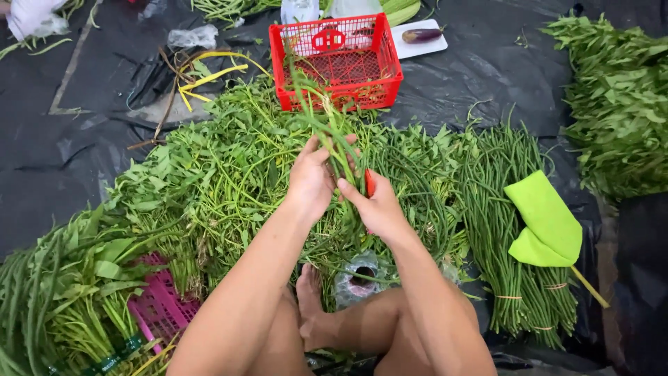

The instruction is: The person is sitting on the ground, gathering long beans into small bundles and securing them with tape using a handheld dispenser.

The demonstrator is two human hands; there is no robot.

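Before us a heap of leafy greens [223,174] lies on the plastic sheet [69,160]. Behind it stands a basket [337,63]; right of the heap lie bundled long beans [508,230], a folded cloth [546,223] on them.

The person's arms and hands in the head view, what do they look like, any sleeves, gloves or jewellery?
Both forearms are bare from elbow to wrist, with no sleeves in view. The left hand and right hand wear no gloves, and no rings, watch or wristbands show. Fingers are slim with short nails. The upper arms lie outside the picture, so any sleeve there cannot be told.
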